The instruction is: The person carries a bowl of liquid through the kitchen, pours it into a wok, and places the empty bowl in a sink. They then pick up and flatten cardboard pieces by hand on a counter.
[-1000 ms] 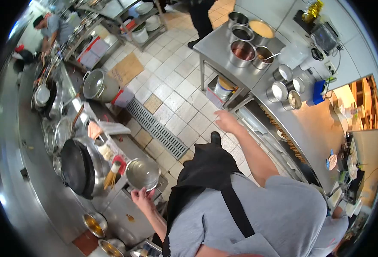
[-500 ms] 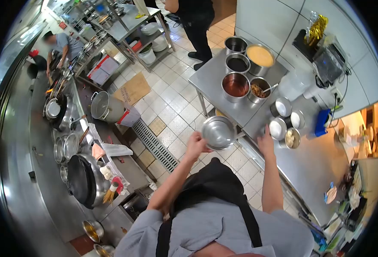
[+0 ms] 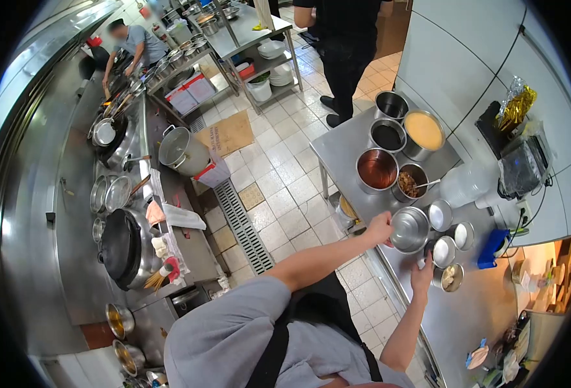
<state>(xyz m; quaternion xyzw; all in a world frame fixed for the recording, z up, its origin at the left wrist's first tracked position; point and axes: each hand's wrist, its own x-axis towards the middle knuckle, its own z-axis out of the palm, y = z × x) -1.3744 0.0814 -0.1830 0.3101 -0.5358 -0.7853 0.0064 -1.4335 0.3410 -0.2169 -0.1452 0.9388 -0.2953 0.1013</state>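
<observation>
My left hand [image 3: 381, 228] is closed on the side of a shiny metal bowl [image 3: 409, 229], held over the near edge of the steel table. The bowl's inside looks bare. Beside it, my right hand [image 3: 422, 275] has its fingers at the rim of a small metal container [image 3: 444, 251] filled with something white; part of the grip is hidden. Around that container stand another with white contents [image 3: 464, 236], one with pale lumps [image 3: 452, 278], and a third container [image 3: 440, 215] whose contents I cannot make out.
Farther along the steel table [image 3: 343, 145] stand several metal pots, including a red sauce pot [image 3: 376, 171] and an orange one [image 3: 424, 132]. A blue object [image 3: 492, 249] lies by the wall. A stove [image 3: 127, 249] runs along the left. Two other people [image 3: 343, 52] work beyond.
My left hand has carried the metal bowl rightward, from over the floor to beside the small containers. My right hand stays at the white-filled container. The view has shifted.
</observation>
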